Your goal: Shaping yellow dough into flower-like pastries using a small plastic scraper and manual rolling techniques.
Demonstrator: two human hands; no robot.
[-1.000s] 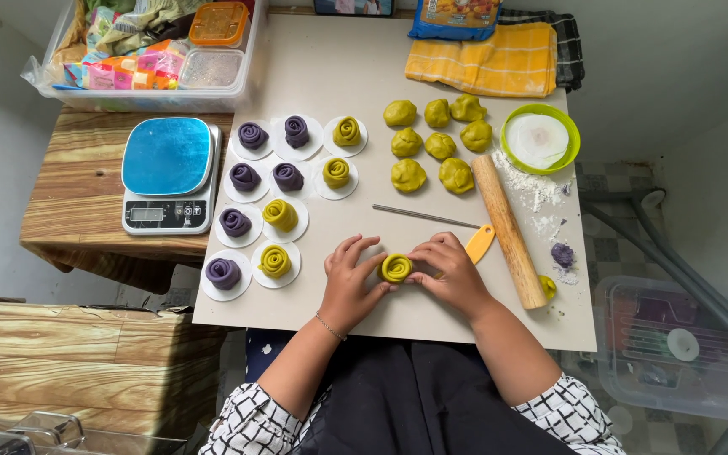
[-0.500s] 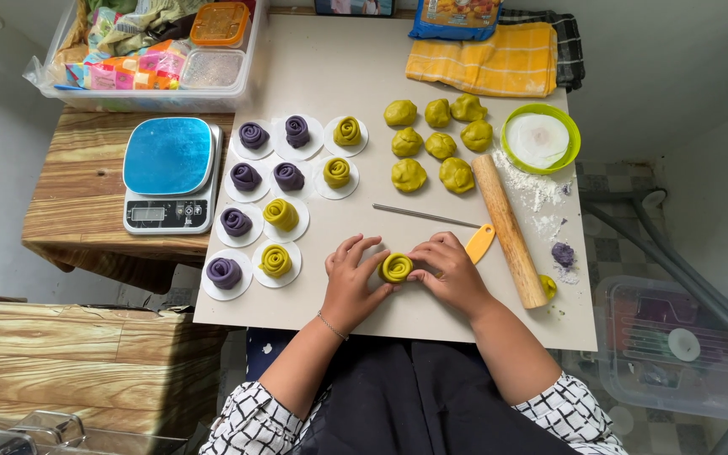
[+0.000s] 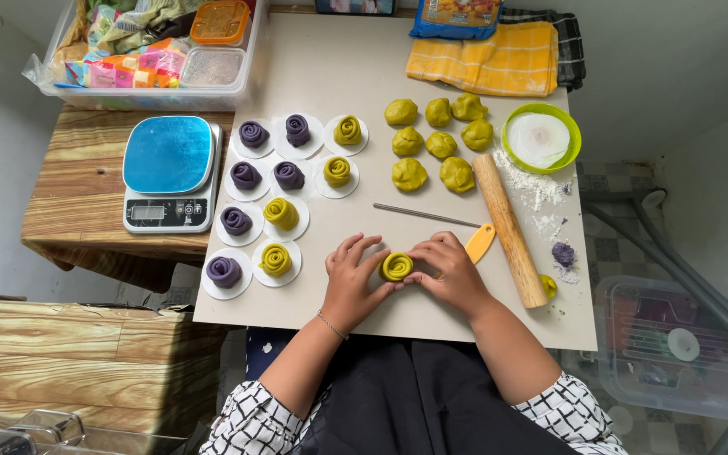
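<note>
**Head view: a yellow-green dough rose cupped between two hands**

Head view shows a yellow-green dough rose (image 3: 397, 266) near the front edge of the worktop (image 3: 355, 76), a coiled spiral with its swirl facing up. The left hand (image 3: 350, 282) curls against its left side and the right hand (image 3: 448, 271) against its right, fingers half closed and pressing the roll between them rather than lifting it.

Judging by what lies around, the work looks well past halfway: ten finished roses (image 3: 278, 187), five purple and five yellow-green, sit on white paper rounds to the left, while seven plain yellow-green dough balls (image 3: 436, 143) wait far right of centre (unshaped as yet).

Just right of the hands lie an orange scraper (image 3: 480, 243) and a wooden rolling pin (image 3: 509, 229), with a thin metal rod (image 3: 423, 215) beyond the fingers. A green bowl (image 3: 541, 139) holds something white, beside spilled flour and a purple scrap (image 3: 563, 254). A blue scale (image 3: 169, 173) stands at far left.
</note>
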